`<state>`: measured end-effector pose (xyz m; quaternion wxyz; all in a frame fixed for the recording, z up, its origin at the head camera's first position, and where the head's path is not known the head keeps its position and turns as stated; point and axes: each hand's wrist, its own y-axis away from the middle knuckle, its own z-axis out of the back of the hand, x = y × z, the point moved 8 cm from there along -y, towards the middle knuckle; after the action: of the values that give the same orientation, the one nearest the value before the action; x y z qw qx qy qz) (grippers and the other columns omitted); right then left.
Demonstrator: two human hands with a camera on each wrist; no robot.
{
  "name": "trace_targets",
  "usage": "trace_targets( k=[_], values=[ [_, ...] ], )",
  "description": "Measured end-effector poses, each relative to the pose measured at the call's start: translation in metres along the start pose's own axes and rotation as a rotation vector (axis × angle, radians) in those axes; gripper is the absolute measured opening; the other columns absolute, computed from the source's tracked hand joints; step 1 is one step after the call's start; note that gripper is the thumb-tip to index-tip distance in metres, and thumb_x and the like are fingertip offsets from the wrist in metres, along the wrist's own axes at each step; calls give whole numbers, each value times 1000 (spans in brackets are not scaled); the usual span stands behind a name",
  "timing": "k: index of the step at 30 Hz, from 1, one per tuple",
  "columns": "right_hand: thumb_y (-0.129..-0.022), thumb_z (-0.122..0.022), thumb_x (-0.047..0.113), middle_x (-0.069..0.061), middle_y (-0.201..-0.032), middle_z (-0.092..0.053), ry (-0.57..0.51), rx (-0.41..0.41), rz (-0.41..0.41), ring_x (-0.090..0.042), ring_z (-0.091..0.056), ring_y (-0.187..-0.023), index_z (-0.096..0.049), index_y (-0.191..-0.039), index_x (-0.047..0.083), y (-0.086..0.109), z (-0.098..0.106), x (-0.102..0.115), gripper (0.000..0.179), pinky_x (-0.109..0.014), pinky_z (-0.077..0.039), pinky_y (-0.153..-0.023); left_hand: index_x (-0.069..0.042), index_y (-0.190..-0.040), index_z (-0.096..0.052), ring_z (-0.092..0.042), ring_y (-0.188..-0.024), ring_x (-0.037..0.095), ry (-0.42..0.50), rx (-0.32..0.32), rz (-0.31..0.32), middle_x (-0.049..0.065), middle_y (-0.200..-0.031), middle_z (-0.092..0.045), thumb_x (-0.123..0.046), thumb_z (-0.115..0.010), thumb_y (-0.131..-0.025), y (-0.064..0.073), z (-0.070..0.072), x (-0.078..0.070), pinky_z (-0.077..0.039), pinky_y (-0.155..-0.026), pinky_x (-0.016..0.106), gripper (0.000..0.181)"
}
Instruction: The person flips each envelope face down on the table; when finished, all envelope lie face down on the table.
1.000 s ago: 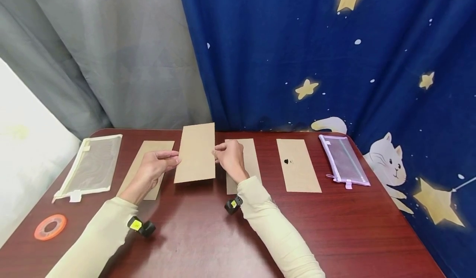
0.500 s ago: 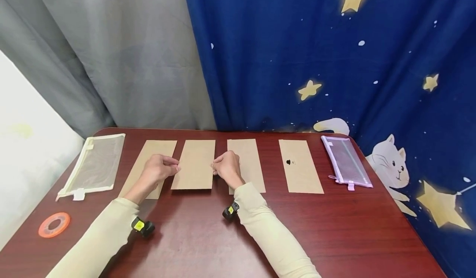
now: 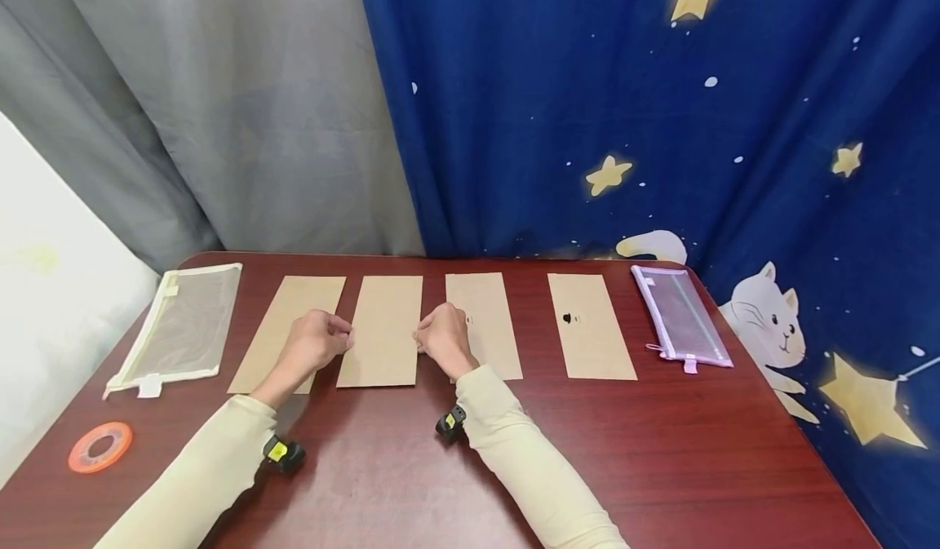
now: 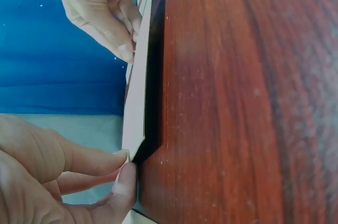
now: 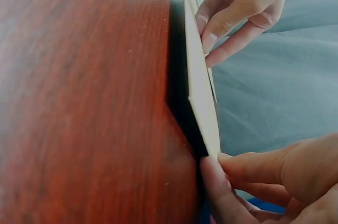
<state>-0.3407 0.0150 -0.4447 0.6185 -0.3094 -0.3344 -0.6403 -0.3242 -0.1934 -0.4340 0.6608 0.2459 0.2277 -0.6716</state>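
Note:
A thin brown kraft-paper rectangle [image 3: 382, 329], perhaps a notebook, lies nearly flat between my hands in the head view. My left hand [image 3: 312, 343] pinches its left edge between thumb and fingers. On the opposite edge, my right hand [image 3: 444, 337] has the same kind of pinch. Both wrist views show a dark gap under its near edge [image 4: 138, 102], so that edge is slightly off the table. A similar brown rectangle [image 3: 304, 296] lies partly under my left hand and wrist. Another brown rectangle [image 3: 488, 312] sits just right of my right hand, partly covered by it.
Farther right lies a brown rectangle [image 3: 591, 329] with a small black hat print. A cream mesh zipper pouch [image 3: 191, 320] is at the left, a lilac one [image 3: 683, 312] at the right. An orange ring-shaped roll [image 3: 121, 443] rests on the dark red table [image 3: 382, 467].
The held brown rectangle was raised and tilted up; my hands have lowered it towards the table between the neighbouring rectangles. The other things have stayed in place.

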Motion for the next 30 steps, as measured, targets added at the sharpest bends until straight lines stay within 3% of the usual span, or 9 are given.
trace_targets(
  k=[5, 9, 14, 16, 19, 22, 24, 27, 30],
  values=[
    [-83, -81, 7, -3, -56, -70, 102, -12, 15, -8, -65, -47, -79, -78, 4, -2, 6, 3, 6, -20, -55, -63, 7, -105, -74, -63, -84, 26, -19, 27, -1, 12, -83, -73, -10, -73, -84, -2, -2, -4, -46, -67, 27, 27],
    [-85, -80, 11, 0, -51, -65, 155, -8, 20, -8, -61, -54, -78, -72, 5, 0, 13, 5, 15, -30, -57, -80, 7, -106, -74, -65, -88, 29, -33, 42, -1, 14, -85, -75, -12, -73, -85, -3, -4, -7, -48, -69, 29, 28],
    [-90, -76, 16, -2, -59, -70, 120, 22, 19, -8, -61, -61, -81, -83, 5, 3, 35, 2, 15, -27, -57, -75, 6, -111, -72, -69, -96, 32, 16, 40, 22, 20, -100, -76, -12, -66, -93, -3, -4, -16, -52, -73, 30, 27],
    [-91, -74, 16, -5, -69, -75, 92, 38, 13, -9, -63, -61, -81, -93, 5, 1, 51, -4, 13, -23, -54, -63, 8, -116, -70, -73, -97, 27, 119, 60, 53, 22, -107, -75, -11, -63, -96, -3, -8, -22, -56, -77, 28, 28],
    [-93, -73, 17, -8, -86, -79, 95, 42, -8, -11, -68, -69, -80, -103, 6, -4, 81, -20, 17, -20, -53, -61, 13, -127, -61, -76, -89, 17, 402, 150, 110, 22, -109, -74, -7, -58, -100, -7, -23, -34, -61, -83, 27, 34],
    [-95, -69, 14, -14, -96, -78, 41, 42, -37, -21, -75, -79, -77, -110, 2, -12, 109, -41, 21, -27, -61, -71, 18, -137, -49, -73, -94, 12, 719, 311, 143, 25, -119, -70, -2, -52, -102, -11, -44, -51, -58, -94, 30, 40],
    [-97, -65, 9, -22, -102, -76, -42, 73, -59, -24, -76, -84, -73, -114, -4, -18, 122, -55, 24, -32, -63, -78, 19, -143, -40, -71, -108, 19, 880, 437, 172, 32, -131, -61, 0, -45, -105, -13, -58, -62, -53, -104, 35, 43],
    [-98, -54, -1, -33, -116, -69, -231, 172, -112, -23, -74, -87, -63, -122, -17, -24, 131, -77, 29, -33, -62, -85, 15, -150, -30, -56, -133, 33, 1021, 564, 252, 36, -152, -39, -4, -39, -107, -14, -76, -74, -41, -117, 41, 48],
    [-99, -45, -7, -37, -132, -59, -371, 288, -204, -17, -71, -94, -51, -131, -21, -26, 135, -94, 36, -28, -60, -89, 12, -151, -29, -44, -142, 40, 1069, 562, 332, 34, -158, -28, -8, -39, -107, -18, -88, -83, -34, -122, 44, 50]
  ],
)
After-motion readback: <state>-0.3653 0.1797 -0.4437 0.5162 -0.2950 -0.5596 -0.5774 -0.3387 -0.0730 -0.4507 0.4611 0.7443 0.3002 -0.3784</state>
